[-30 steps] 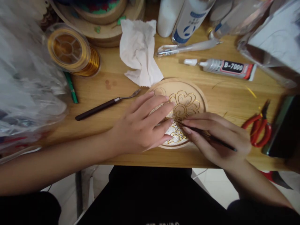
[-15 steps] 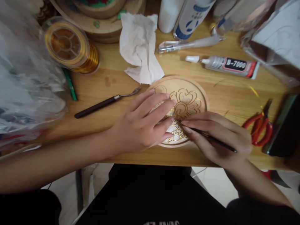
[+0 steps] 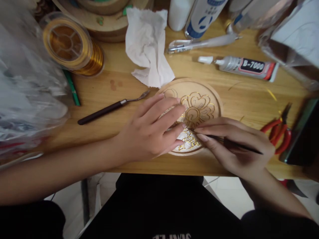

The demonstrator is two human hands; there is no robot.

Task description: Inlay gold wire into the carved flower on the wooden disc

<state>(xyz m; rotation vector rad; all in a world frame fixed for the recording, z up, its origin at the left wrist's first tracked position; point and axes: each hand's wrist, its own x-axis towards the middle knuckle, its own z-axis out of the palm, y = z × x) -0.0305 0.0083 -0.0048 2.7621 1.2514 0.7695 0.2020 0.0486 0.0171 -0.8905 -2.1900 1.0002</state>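
A round wooden plaque (image 3: 174, 84) lies on the table in front of me, with a flower (image 3: 196, 111) outlined in gold wire on its face. Lower down, more gold wire shapes (image 3: 189, 143) sit on a white patch. My left hand (image 3: 154, 132) rests flat over the plaque's left side, fingers spread, and hides part of the drawing. In my right hand (image 3: 236, 142) slim dark tweezers (image 3: 245, 148) are pinched between thumb and fingers. Their tip touches or hovers just above the plaque below the flower, close to my left fingertips; whether a wire is between the tips I cannot tell.
A spatula (image 3: 102, 113) lies left, below a spool of gold wire (image 3: 96, 59). Crumpled tissue (image 3: 148, 49) touches or nearly touches the plaque's top. Behind are a pen (image 3: 204, 43) and a glue tube (image 3: 249, 66). Red-handled pliers (image 3: 285, 139) and a dark device (image 3: 304, 132) are right.
My right hand has shifted slightly right, and the tweezers' shaft lies at a flatter angle. The left hand stays on the plaque. The whole view has moved a little.
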